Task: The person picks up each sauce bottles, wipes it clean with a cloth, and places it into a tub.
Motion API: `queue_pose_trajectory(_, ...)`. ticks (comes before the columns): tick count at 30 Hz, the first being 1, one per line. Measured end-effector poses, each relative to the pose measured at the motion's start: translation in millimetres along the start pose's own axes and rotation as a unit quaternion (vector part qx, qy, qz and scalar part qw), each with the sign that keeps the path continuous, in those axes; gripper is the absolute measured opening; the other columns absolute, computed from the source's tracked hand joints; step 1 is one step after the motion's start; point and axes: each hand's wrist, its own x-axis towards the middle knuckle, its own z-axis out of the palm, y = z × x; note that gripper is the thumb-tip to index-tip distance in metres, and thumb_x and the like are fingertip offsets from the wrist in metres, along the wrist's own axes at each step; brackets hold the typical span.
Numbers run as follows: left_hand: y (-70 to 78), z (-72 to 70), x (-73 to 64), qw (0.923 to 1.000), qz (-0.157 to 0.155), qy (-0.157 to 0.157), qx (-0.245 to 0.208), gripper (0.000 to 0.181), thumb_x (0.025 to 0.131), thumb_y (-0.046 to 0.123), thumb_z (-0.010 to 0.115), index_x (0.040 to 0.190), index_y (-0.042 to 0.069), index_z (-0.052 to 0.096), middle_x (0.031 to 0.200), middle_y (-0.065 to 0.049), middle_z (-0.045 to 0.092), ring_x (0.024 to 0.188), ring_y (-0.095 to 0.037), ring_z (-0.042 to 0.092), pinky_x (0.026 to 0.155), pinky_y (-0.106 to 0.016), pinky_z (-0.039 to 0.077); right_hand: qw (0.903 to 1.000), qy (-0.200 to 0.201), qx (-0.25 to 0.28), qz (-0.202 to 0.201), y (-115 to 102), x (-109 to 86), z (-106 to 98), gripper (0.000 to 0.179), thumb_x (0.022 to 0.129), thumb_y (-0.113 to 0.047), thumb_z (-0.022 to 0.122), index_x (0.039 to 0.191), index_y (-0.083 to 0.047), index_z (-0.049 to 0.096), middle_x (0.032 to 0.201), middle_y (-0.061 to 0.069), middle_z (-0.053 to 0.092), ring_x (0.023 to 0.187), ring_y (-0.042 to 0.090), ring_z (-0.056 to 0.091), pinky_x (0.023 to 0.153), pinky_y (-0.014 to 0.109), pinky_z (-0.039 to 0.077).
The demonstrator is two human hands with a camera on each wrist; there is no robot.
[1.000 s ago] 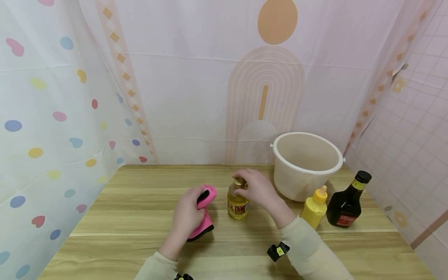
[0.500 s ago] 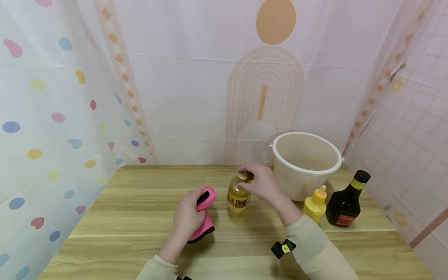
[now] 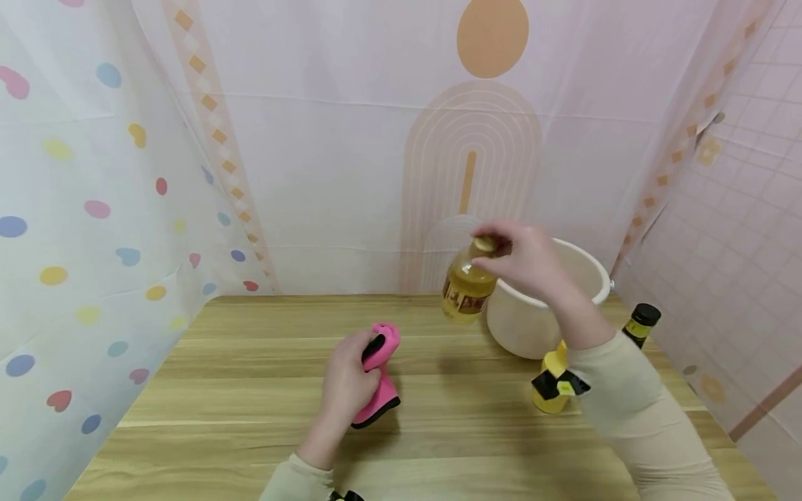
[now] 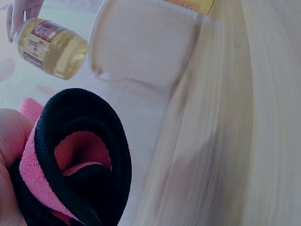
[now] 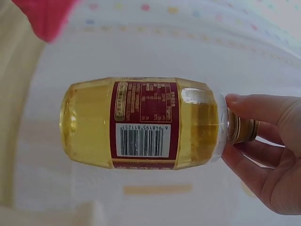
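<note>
We've got R hand (image 3: 523,257) pinching a yellow-liquid btl (image 3: 468,287) by its capped neck; it hangs below & L of that hand, tilted, clear of the table (image 3: 244,362). Cream bucket (image 3: 516,327) is partly hidden behind R hand. Our L hand (image 3: 349,381) grips a rolled pink cloth (image 3: 383,391) w/ black edging. Yellow squeeze btl (image 3: 548,406) & dark btl (image 3: 639,325) are R of R hand, partly hidden by R sleeve (image 3: 626,383).
</note>
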Motion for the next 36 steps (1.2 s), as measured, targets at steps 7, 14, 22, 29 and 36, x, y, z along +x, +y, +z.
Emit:
queue_pose_trajectory(7,8.6,9.7,-1.0,0.9994,0.024,0.001,-0.025,0.046,0.061,-0.017,0.071,0.099,0.008,0.068,0.095,-0.005,0.066,0.09,-0.023,0.062,0.081,-0.043,0.053,0.9987,0.032,-0.036,0.017,3.5,16.8,-44.5,0.035,0.086,-0.006,0.075,0.118,0.005,0.064,0.107,0.022,0.065,0.094,0.031,0.061,0.082,0.038,0.049)
queue_pose_trajectory(14,13.4,18.7,-2.6,0.9992,0.018,-0.005,-0.037,0.045,0.061,-0.017,0.072,0.098,0.009,0.067,0.094,-0.004,0.066,0.089,-0.022,0.061,0.081,-0.043,0.053,0.9924,0.056,-0.087,0.067,19.4,28.7,-64.3,0.035,0.088,-0.009,0.074,0.119,0.003,0.063,0.111,0.023,0.064,0.1,0.035,0.059,0.089,0.049,0.046)
queue_pose_trajectory(22,15.6,23.7,-2.5,0.9991,0.011,-0.009,-0.04,0.044,0.062,-0.015,0.073,0.099,0.009,0.068,0.095,-0.005,0.066,0.089,-0.023,0.061,0.082,-0.044,0.053,0.9843,0.045,-0.131,0.11,39.1,42.9,-64.2,0.034,0.087,-0.011,0.071,0.117,0.003,0.062,0.112,0.023,0.063,0.102,0.037,0.057,0.092,0.051,0.045)
queue_pose_trajectory(29,18.3,29.6,-1.3,0.9986,-0.006,-0.024,-0.048,0.045,0.064,-0.015,0.072,0.1,0.01,0.068,0.097,-0.004,0.066,0.091,-0.022,0.061,0.084,-0.044,0.053,0.9775,-0.001,-0.157,0.14,60.7,54.0,-42.2,0.032,0.085,-0.011,0.071,0.112,0.005,0.061,0.111,0.025,0.063,0.102,0.039,0.056,0.09,0.052,0.047)
queue_pose_trajectory(36,20.6,32.3,0.1,0.998,-0.01,-0.019,-0.059,0.044,0.064,-0.016,0.073,0.098,0.011,0.068,0.095,-0.002,0.066,0.088,-0.02,0.061,0.083,-0.043,0.053,0.9687,-0.031,-0.176,0.172,78.0,54.4,-19.5,0.034,0.082,-0.012,0.072,0.109,0.005,0.061,0.11,0.023,0.063,0.101,0.038,0.056,0.089,0.051,0.047)
